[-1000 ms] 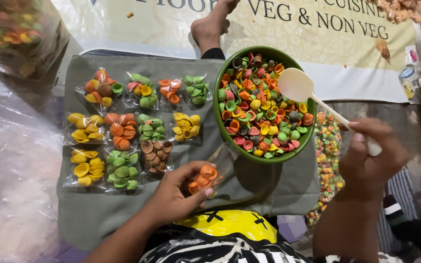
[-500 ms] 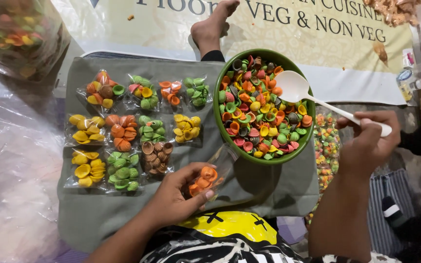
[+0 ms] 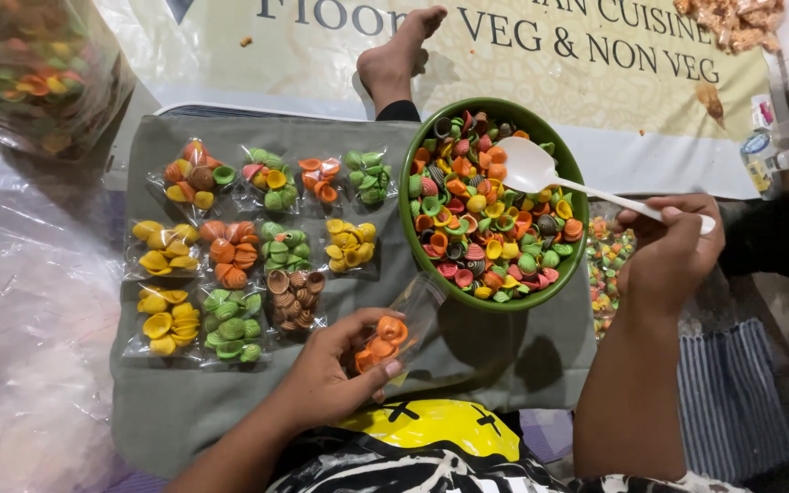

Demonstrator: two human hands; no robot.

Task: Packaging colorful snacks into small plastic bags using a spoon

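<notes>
My left hand (image 3: pixel 331 370) holds a small clear packet (image 3: pixel 393 330) with orange shell-shaped pieces in it, low on the grey cloth (image 3: pixel 504 351). My right hand (image 3: pixel 667 251) grips the handle of a white plastic spoon (image 3: pixel 541 171). The spoon's bowl rests on the mixed coloured shell pieces in the green bowl (image 3: pixel 417 251). Left of the bowl, several filled clear packets (image 3: pixel 257 246) lie in rows, sorted by colour: yellow, green, orange, brown and mixed.
A bare foot (image 3: pixel 393 57) rests on a printed banner (image 3: pixel 550 64) beyond the bowl. A large clear bag of coloured pieces (image 3: pixel 34 68) stands at top left, with plastic sheeting (image 3: pixel 20 319) below it. Loose coloured pieces (image 3: pixel 609 265) lie right of the bowl. Small bottles (image 3: pixel 769 151) stand at far right.
My right hand has drawn in towards the bowl and swung the spoon left, lowering its bowl onto the pieces. The left hand has kept the orange packet in place.
</notes>
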